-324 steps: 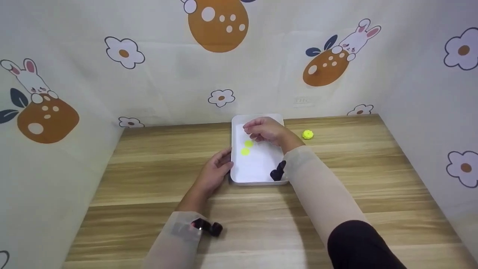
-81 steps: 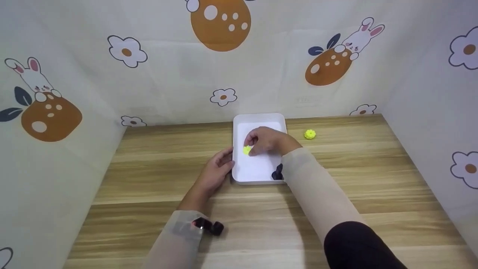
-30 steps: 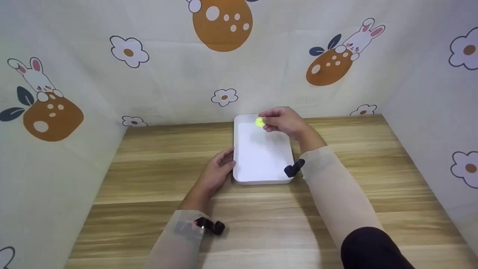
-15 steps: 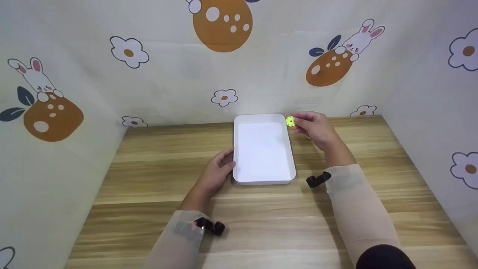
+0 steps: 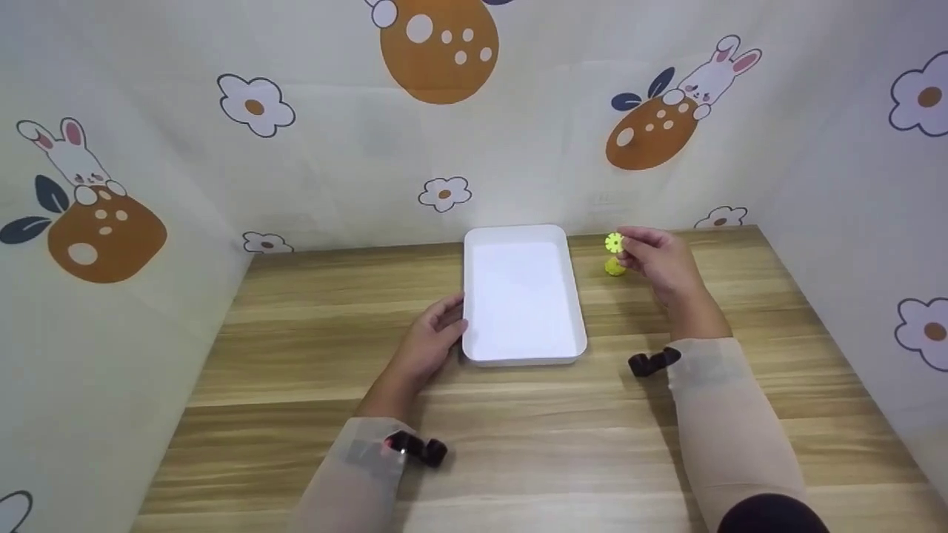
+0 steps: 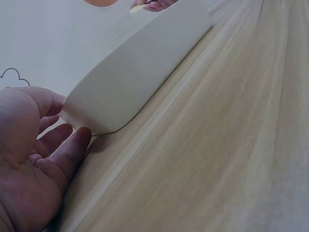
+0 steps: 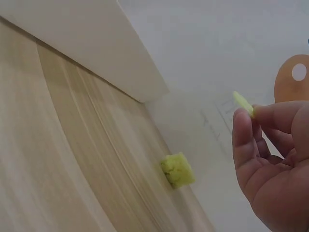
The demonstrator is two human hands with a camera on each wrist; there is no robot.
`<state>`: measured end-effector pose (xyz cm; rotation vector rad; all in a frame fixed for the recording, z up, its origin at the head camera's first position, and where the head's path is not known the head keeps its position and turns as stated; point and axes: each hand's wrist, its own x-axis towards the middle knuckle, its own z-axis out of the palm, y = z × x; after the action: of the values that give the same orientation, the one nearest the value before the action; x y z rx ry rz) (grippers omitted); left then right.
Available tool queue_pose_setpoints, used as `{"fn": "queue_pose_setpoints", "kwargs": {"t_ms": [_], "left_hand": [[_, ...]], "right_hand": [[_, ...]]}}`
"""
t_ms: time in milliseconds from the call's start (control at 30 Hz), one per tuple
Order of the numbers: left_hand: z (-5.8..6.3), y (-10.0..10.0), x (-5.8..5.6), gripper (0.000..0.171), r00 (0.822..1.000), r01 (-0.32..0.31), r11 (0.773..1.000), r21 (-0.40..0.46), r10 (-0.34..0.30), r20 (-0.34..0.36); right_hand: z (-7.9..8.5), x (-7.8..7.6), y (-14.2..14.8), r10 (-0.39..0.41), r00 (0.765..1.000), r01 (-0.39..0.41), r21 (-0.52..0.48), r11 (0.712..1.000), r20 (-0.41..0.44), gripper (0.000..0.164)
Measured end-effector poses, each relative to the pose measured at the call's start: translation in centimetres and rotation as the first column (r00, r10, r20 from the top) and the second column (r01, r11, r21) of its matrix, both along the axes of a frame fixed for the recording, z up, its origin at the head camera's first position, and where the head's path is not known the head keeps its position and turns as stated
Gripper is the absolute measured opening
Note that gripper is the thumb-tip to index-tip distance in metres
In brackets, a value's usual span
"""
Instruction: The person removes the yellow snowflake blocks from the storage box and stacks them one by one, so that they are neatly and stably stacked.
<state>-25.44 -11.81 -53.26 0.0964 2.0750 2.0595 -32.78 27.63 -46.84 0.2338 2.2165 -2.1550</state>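
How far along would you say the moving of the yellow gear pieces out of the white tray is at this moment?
Nearly finished, it seems. The white tray holds nothing, and a small stack of yellow gears sits on the table to its right. The right hand pinches one more yellow gear just above that stack, not yet set down. The left hand rests against the tray's left edge.

Left hand (image 5: 429, 344) rests low, fingers loosely extended; right hand (image 5: 659, 259) is raised, thumb and forefinger apparently pinched together, both forearms sleeved.
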Motion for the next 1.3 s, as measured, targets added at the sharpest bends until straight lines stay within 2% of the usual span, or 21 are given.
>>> {"fn": "queue_pose_setpoints", "kwargs": {"t_ms": [233,467,600,933,1133,1300], "left_hand": [[0.0,0.1,-0.1,0.056,1.000,0.001,1.000,0.003,-0.001,0.003],[0.0,0.0,0.0,0.056,1.000,0.008,1.000,-0.017,-0.008,-0.009],[0.0,-0.1,0.1,0.056,1.000,0.004,1.000,-0.029,-0.004,-0.015],[0.1,0.0,0.1,0.056,1.000,-0.003,0.999,-0.042,0.003,-0.010],[0.1,0.0,0.1,0.056,1.000,-0.007,0.999,-0.044,0.006,-0.009],[0.0,0.0,0.1,0.057,1.000,-0.008,1.000,-0.029,0.008,-0.013]], "right_hand": [[-1.6,-0.8,0.5,-0.039,0.998,0.040,-0.015,0.999,0.046,0.034],[-3.0,-1.1,1.5,-0.051,0.992,0.043,0.072,0.996,0.117,0.039],[-3.3,-0.9,1.8,-0.061,0.987,0.049,0.079,0.996,0.147,0.040],[-3.7,-0.9,1.8,-0.071,0.987,0.063,0.056,0.996,0.146,0.040],[-3.9,-0.8,1.8,-0.063,0.986,0.048,0.100,0.994,0.156,0.040],[-3.8,-0.9,1.8,-0.062,0.984,0.046,0.096,0.994,0.168,0.041]]}}
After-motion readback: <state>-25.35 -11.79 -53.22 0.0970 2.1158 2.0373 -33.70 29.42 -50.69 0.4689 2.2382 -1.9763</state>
